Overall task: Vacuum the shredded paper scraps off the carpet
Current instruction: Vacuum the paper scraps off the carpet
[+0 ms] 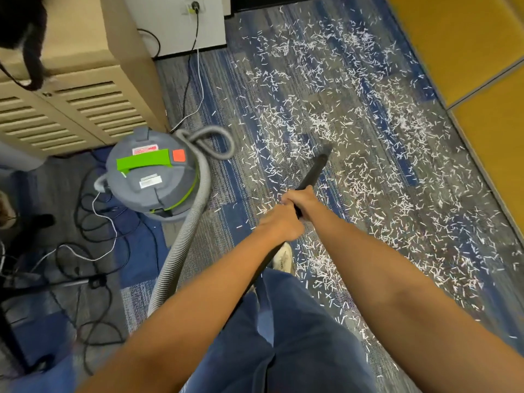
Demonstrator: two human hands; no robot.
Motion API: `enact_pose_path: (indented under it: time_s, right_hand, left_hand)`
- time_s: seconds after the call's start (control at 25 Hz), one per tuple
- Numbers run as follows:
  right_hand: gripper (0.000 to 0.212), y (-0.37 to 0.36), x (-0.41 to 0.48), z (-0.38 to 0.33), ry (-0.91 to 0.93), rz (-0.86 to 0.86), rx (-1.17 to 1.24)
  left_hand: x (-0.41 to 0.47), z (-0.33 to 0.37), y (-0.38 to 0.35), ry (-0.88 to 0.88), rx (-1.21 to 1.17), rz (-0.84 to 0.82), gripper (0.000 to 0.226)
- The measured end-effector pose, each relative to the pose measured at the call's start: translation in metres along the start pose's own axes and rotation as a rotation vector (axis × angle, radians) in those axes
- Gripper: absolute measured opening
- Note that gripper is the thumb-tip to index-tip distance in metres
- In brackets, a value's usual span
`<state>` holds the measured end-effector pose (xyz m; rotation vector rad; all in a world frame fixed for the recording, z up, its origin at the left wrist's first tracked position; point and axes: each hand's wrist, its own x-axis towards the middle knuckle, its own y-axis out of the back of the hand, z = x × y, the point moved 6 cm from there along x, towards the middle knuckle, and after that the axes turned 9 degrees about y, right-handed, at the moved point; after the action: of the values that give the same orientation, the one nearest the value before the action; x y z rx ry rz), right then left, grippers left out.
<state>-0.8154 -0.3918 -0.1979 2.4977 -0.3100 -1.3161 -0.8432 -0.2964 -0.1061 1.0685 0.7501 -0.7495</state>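
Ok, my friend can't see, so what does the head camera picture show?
The left hand and right hand grip a black vacuum wand aimed at white paper scraps strewn over the blue carpet. A grey vacuum with a ribbed hose stands left, by a beige cabinet and cables.

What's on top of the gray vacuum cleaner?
On the vacuum cleaner lid: a green handle, an orange button, a red label and a white label. What lies under it is covered.

Both hands, left hand [282, 224], right hand [297, 198], gripping black wand [314, 170], paper scraps [354, 131] across carpet [226, 177]
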Motion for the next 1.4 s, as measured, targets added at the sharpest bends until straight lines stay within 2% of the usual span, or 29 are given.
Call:
enact_pose_path:
  time_s: [0.2, 0.32, 0.56, 0.84, 0.96, 1.04, 1.4]
  right_hand:
    - [0.074, 0.006, 0.009, -0.009, 0.013, -0.03, -0.017]
    - [0.066, 0.006, 0.015, -0.026, 0.061, -0.079, -0.079]
    - [0.074, 0.022, 0.032, -0.054, 0.094, -0.183, -0.117]
    - [0.062, 0.09, 0.061, -0.032, 0.032, -0.096, -0.14]
    - [0.056, 0.121, 0.066, -0.015, 0.007, -0.041, -0.164]
    - [0.059, 0.131, 0.068, -0.01, 0.008, -0.022, -0.146]
    - [0.066, 0.1, 0.069, -0.036, 0.076, -0.1, -0.224]
  left_hand:
    - [0.007, 0.012, 0.005, 0.074, 0.021, 0.051, 0.059]
    - [0.012, 0.017, 0.014, 0.094, 0.03, 0.075, 0.062]
    - [0.027, 0.047, 0.027, 0.102, -0.033, 0.114, 0.07]
    - [0.043, 0.107, 0.001, 0.072, -0.079, 0.061, 0.052]
    - [0.043, 0.134, -0.014, 0.042, -0.044, 0.03, 0.054]
    - [0.042, 0.143, -0.019, 0.034, -0.027, 0.02, 0.052]
    - [0.04, 0.121, 0.004, 0.106, 0.007, 0.098, 0.07]
